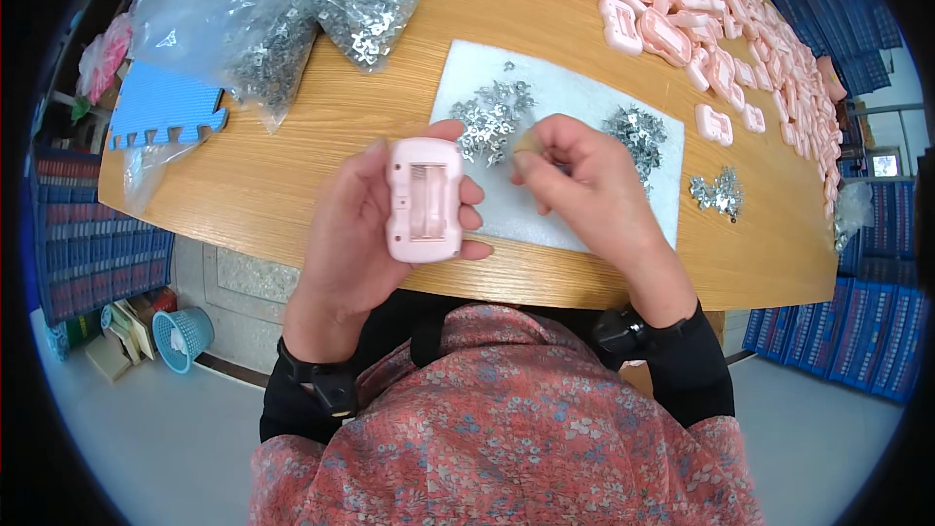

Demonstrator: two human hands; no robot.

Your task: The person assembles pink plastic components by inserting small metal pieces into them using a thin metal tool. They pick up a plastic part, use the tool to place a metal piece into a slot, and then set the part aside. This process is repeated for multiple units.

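Observation:
Held upright in my left hand is a pale pink plastic battery case, its rectangular battery recess facing up. Thumb and fingers wrap its sides. My right hand is above a white foam mat, just right of a heap of small silver metal clips. Its thumb and forefinger are pinched together; anything between them is too small to make out. A second heap of metal pieces lies on the mat's right side, partly behind my right hand.
Many pink plastic cases spread over the table's far right. A small pile of metal parts sits right of the mat. Clear bags of metal parts and a blue foam tile occupy the far left. Below, a blue basket stands on the floor.

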